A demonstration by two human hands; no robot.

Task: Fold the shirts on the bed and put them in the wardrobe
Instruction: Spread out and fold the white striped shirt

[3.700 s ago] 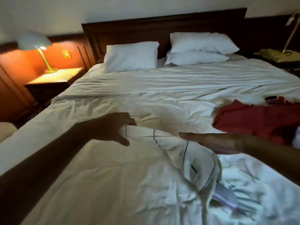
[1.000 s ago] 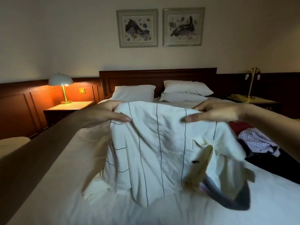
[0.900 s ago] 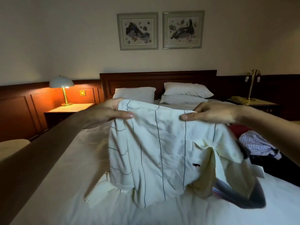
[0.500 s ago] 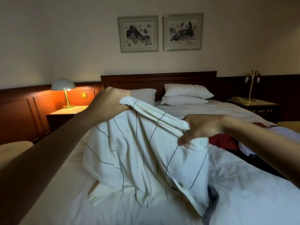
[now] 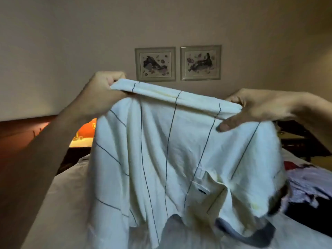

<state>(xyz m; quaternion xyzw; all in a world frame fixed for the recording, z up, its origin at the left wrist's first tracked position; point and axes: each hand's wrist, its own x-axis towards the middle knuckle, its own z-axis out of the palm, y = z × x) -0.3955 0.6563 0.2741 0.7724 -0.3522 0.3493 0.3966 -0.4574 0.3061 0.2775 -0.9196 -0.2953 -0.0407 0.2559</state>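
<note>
Above the bed (image 5: 68, 203), seen from the head camera, a white shirt (image 5: 179, 150) hangs spread between both raised hands. The left hand (image 5: 106, 87) has its grip clamped on one end of the shirt's top edge, fingers curled round the cloth. The right hand (image 5: 255, 108) has its grip closed on the other end, fingers over the edge and the thumb pressed against the front. That top edge is turned over into a thick, soft roll stretched nearly straight between the hands. The fabric is light and creased, crossed by thin dark lines in a wide check. A patch pocket (image 5: 206, 193) with a tiny dark mark sits low on the front. The bottom hangs in loose folds close over the white sheet, with a blurred dark band at lower right. Other crumpled clothes (image 5: 309, 187) lie on the bed to the right. Two framed prints (image 5: 155, 64) hang on the plain wall behind.
</note>
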